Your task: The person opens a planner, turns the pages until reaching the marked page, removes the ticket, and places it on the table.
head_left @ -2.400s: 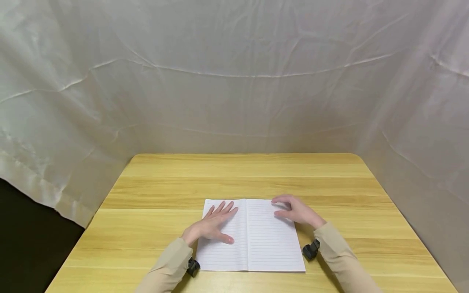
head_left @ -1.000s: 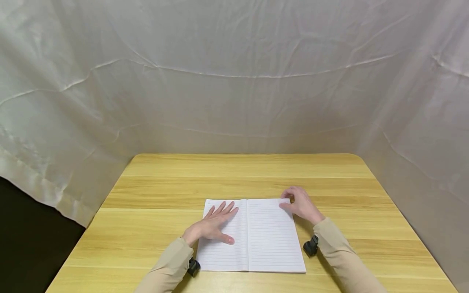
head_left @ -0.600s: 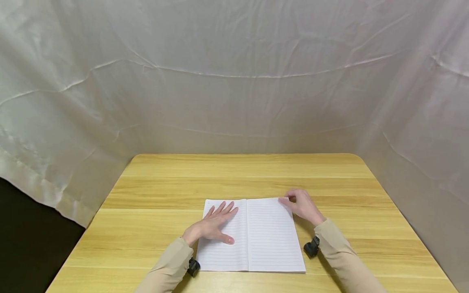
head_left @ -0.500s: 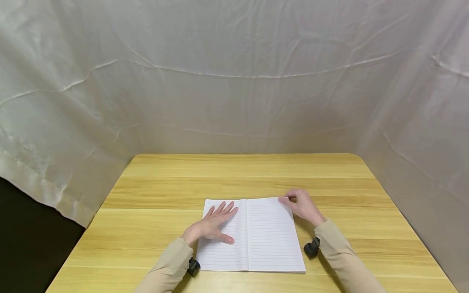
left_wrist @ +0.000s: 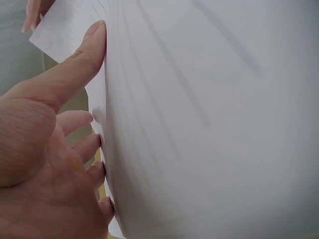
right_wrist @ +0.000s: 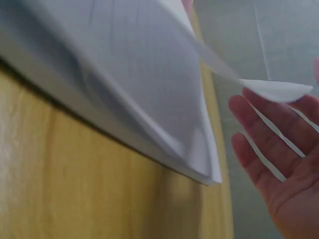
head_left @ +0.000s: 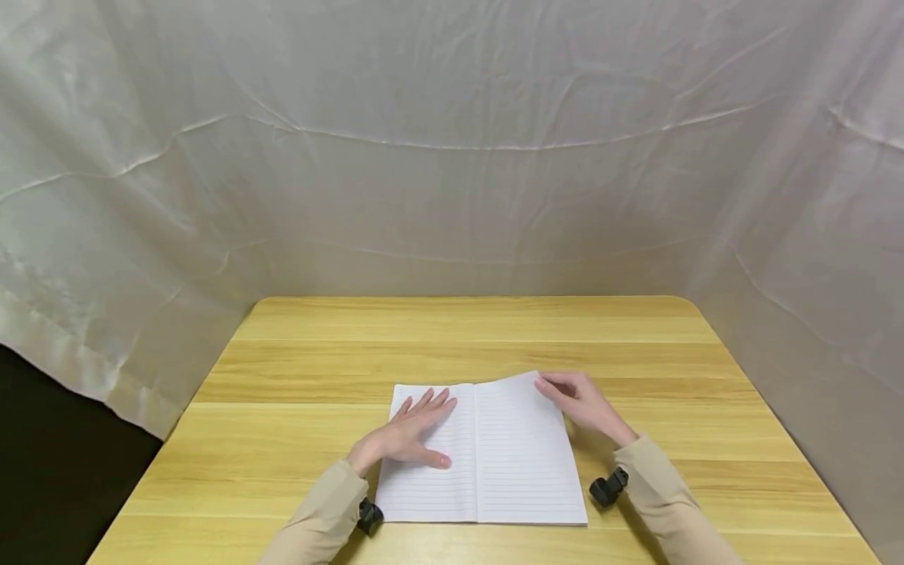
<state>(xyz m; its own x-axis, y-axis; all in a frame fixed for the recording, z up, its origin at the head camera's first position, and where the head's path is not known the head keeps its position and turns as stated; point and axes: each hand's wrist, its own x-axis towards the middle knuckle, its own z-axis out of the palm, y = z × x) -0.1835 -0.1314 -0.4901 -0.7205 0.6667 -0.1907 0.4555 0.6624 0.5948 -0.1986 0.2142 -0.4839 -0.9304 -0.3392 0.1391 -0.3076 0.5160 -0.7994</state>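
Note:
A lined notebook (head_left: pixel 523 463) lies spread on the wooden table, its fold running up the middle. My left hand (head_left: pixel 408 439) rests on the left page with fingers spread and straight; in the left wrist view its thumb and fingertips (left_wrist: pixel 94 32) touch the paper. At the upper right corner, my right hand (head_left: pixel 582 404) pinches a single page (head_left: pixel 533 384) and holds that corner raised. The right wrist view shows the lifted page (right_wrist: pixel 279 91) curving up to my fingers, apart from the pages beneath.
The wooden table (head_left: pixel 452 329) extends around the notebook on all sides. A pale cloth curtain (head_left: pixel 452 196) hangs behind it and at both sides. A black wrist camera (head_left: pixel 609 488) is strapped at my right sleeve and another black camera (head_left: pixel 369 518) at my left.
My right hand has gone from open above the right page to the corner, taken hold of a page there, and lifted it up and slightly left. The left hand stays in place.

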